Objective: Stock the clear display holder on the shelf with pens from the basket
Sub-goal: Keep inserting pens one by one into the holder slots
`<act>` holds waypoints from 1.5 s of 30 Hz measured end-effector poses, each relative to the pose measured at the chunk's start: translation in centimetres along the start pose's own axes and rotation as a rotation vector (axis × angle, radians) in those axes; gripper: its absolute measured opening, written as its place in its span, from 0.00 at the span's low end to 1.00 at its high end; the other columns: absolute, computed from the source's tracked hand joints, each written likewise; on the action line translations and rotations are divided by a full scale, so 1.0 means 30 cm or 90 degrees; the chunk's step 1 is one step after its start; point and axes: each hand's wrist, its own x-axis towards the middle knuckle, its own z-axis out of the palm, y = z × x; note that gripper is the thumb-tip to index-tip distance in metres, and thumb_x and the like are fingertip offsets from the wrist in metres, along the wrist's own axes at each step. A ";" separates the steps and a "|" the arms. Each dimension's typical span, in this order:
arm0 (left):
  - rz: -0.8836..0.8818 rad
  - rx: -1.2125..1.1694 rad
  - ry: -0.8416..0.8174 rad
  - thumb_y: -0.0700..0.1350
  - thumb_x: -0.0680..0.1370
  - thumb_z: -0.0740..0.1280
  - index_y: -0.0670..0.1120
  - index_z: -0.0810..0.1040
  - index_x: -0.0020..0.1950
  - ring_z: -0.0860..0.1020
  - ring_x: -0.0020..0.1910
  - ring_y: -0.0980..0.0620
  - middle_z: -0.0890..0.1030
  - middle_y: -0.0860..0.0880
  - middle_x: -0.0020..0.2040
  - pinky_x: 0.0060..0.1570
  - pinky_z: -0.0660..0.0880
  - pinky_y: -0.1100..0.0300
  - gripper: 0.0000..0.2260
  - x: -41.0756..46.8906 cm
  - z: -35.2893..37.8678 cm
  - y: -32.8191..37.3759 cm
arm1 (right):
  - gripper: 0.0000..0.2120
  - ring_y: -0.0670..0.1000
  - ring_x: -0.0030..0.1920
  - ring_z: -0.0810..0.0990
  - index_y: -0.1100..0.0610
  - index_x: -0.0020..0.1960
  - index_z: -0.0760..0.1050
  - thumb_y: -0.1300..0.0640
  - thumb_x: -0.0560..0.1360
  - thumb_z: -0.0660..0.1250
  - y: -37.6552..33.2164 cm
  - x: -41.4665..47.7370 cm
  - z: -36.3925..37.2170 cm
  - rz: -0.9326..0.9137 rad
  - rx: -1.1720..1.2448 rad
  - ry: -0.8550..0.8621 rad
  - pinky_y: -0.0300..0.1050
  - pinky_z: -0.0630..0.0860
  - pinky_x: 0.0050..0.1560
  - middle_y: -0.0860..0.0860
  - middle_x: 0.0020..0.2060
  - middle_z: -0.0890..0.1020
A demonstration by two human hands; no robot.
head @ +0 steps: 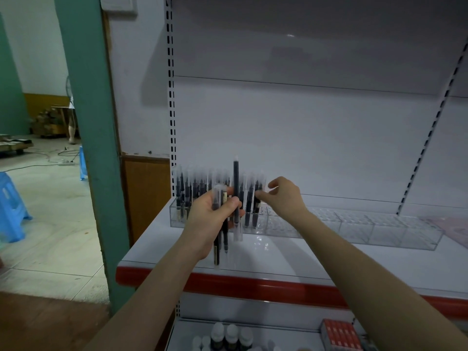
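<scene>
A long clear display holder with many small slots lies along the white shelf. Its left end is filled with upright black pens. My left hand grips a bundle of several black pens in front of the holder; one of them sticks up higher than the rest. My right hand hovers at the right edge of the filled slots, its fingers curled around the top of a standing pen. The basket is out of view.
The shelf has a red front edge. On the lower shelf stand small bottles and a red box. A green pillar rises at the left, with blue stools on the floor beyond it.
</scene>
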 end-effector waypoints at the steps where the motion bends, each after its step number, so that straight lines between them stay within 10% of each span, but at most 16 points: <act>1: 0.005 0.000 -0.002 0.37 0.77 0.64 0.50 0.75 0.48 0.83 0.37 0.55 0.81 0.46 0.40 0.33 0.78 0.63 0.08 0.002 0.000 0.002 | 0.15 0.51 0.45 0.78 0.61 0.55 0.73 0.52 0.75 0.67 -0.011 -0.014 -0.021 -0.012 0.056 0.046 0.42 0.73 0.45 0.53 0.44 0.80; 16: -0.057 0.012 -0.099 0.37 0.79 0.61 0.45 0.75 0.50 0.83 0.36 0.53 0.82 0.47 0.40 0.34 0.79 0.61 0.05 -0.062 0.089 0.040 | 0.05 0.44 0.28 0.78 0.63 0.46 0.76 0.64 0.73 0.69 -0.103 -0.118 -0.140 0.030 0.519 0.031 0.34 0.77 0.32 0.56 0.34 0.80; 24: -0.064 0.015 -0.083 0.40 0.79 0.61 0.41 0.75 0.48 0.79 0.30 0.57 0.79 0.45 0.37 0.29 0.75 0.64 0.04 -0.030 0.098 0.083 | 0.16 0.46 0.45 0.76 0.59 0.65 0.72 0.58 0.77 0.63 0.038 -0.146 -0.108 -0.291 -0.022 0.148 0.40 0.75 0.47 0.55 0.51 0.79; 33: -0.069 0.046 -0.064 0.43 0.80 0.61 0.44 0.76 0.47 0.80 0.30 0.56 0.81 0.45 0.39 0.29 0.75 0.64 0.06 0.019 0.116 0.097 | 0.16 0.59 0.39 0.81 0.63 0.49 0.80 0.54 0.75 0.59 0.043 -0.062 -0.091 -0.569 -0.223 0.181 0.47 0.78 0.33 0.59 0.42 0.81; 45: -0.054 0.026 0.036 0.40 0.80 0.61 0.47 0.74 0.48 0.75 0.35 0.53 0.73 0.48 0.41 0.36 0.80 0.57 0.04 0.086 0.072 0.053 | 0.13 0.60 0.45 0.80 0.63 0.62 0.69 0.59 0.79 0.60 0.035 0.088 -0.061 -0.154 0.018 0.056 0.54 0.77 0.51 0.62 0.43 0.82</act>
